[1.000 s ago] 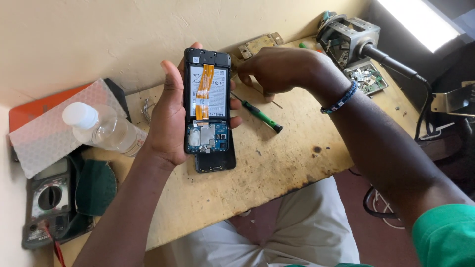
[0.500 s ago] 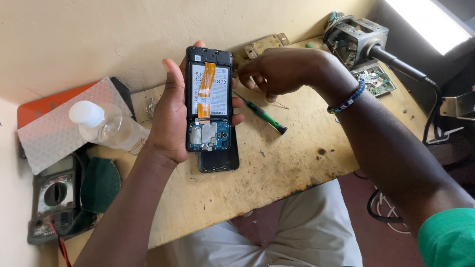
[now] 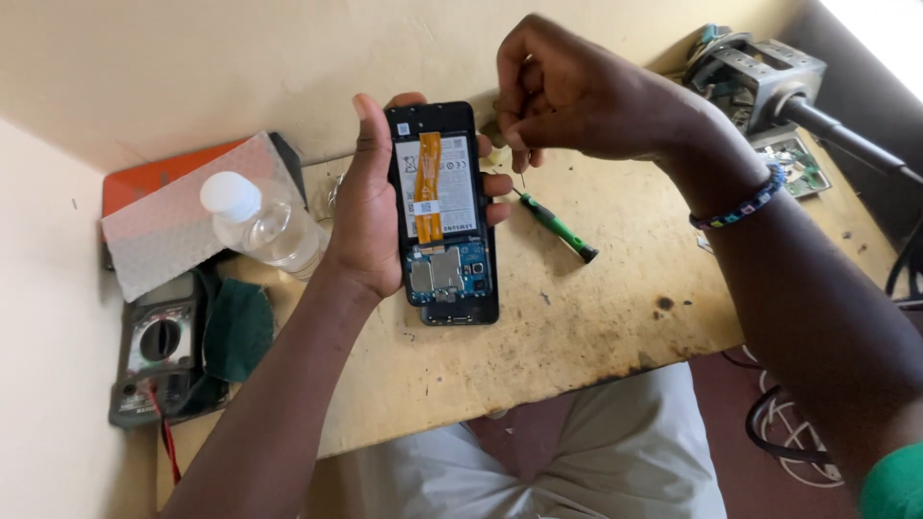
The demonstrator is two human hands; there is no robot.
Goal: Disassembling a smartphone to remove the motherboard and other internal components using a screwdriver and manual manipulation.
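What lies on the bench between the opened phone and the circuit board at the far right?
In the head view, a green-handled screwdriver lies on the worn benchtop between the opened phone and the circuit board; the right hand's wrist crosses above that stretch.

Item pinched in right hand [image 3: 577,96] indiscernible

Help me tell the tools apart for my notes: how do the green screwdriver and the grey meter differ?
The screwdriver is thin, green and black, and lies right of the opened phone; the meter is a boxy grey block with a round dial, far left beside a green cloth. Both rest on the table, untouched.
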